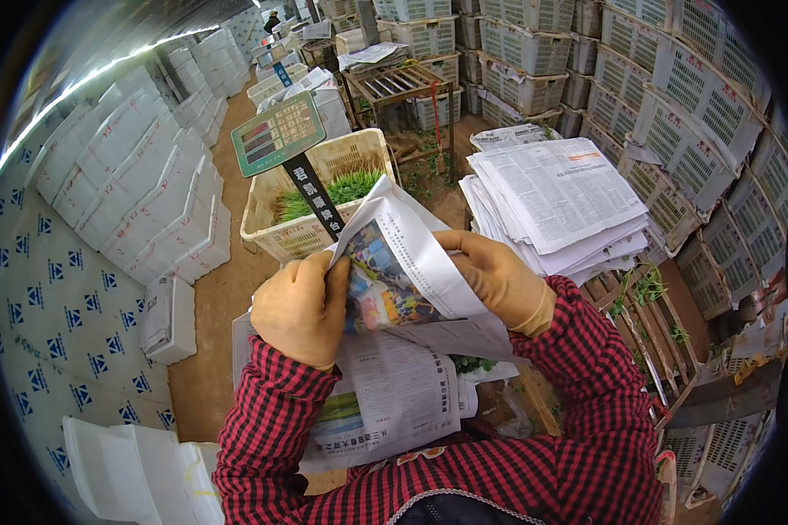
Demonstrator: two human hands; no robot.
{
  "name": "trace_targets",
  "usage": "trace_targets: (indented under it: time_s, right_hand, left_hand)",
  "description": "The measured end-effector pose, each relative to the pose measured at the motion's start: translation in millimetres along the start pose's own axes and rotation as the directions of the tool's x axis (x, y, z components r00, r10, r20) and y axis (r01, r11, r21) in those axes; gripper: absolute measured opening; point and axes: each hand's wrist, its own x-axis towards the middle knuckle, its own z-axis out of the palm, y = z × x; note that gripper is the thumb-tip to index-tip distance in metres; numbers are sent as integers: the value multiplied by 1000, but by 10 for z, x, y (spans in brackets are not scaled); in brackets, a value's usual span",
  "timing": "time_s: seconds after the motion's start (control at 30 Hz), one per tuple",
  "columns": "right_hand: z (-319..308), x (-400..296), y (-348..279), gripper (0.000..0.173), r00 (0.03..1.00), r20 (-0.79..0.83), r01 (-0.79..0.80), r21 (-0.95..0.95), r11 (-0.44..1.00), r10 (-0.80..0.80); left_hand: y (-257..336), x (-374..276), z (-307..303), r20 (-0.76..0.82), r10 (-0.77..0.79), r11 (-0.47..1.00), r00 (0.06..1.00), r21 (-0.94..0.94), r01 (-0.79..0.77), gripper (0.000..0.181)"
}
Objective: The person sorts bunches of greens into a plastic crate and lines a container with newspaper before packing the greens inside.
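A printed newspaper sheet (394,275) with a colour photo is held up in front of me, its top folded over. My left hand (302,308), in a tan rubber glove, pinches its left edge between thumb and fingers. At the right edge my gloved right hand (496,279) grips the same sheet, some of its fingers hidden behind the paper. Below lie more newspaper sheets (394,387), spread close to my body. Green leaves (474,365) peek out beside them. Just beyond the held sheet stands a plastic crate (289,239) with bundled green-leaved vegetables (354,186) in it.
A digital scale display (279,133) on a black post rises before the crate. Stacked newspapers (558,197) sit at right, near a slatted wooden rack (650,328). White foam boxes (151,190) line the left wall; plastic crates (696,111) tower at right. A metal-framed table (400,82) stands farther back.
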Motion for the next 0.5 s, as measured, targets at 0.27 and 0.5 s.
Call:
trace_targets:
  time_s: [0.27,0.5]
  right_hand:
    - [0,35,-158,64,995,-33,-96,-172,980,92]
    - [99,137,-371,62,996,-65,27,-428,903,-61]
  left_hand:
    - [-42,41,-117,-1,53,979,999,-199,-52,29]
    - [-799,-182,20,471,-228,772,852,-446,453,65]
